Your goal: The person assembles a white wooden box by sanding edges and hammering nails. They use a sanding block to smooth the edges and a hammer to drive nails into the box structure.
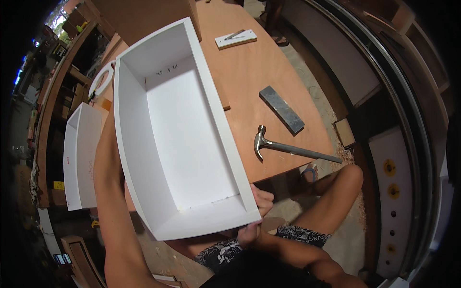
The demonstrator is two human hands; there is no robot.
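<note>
A crowded workshop surrounded a tan wooden table (283, 62), with loaded shelves (72, 79) to the left, pale panels (379, 201) to the right and curled shavings (353, 161) on the floor. In front of the seated worker, a white box (175, 139), its open side facing up toward the viewer, covered the table's near left part, its near end reaching past the table edge above the worker's patterned shorts (305, 235). Handwritten marks showed on its inner far wall, and small dark specks dotted the seam at the near end.

The right hand (262, 201) gripped the box at its near right corner, fingers bent against the outer side; the corner hid part of the palm. The left arm (115, 206) ran up along the box's left side, and its hand disappeared behind the wall, so whether it was spread or closed could not be told.

To the right of the box, a claw hammer (297, 150) lay with its handle end jutting past the table's edge. A gray block (282, 110) lay just beyond it, and farther off sat a white-topped block (247, 37) bearing slim metal pieces (235, 35). A second white box (86, 158) stood at left, beyond the left arm.
</note>
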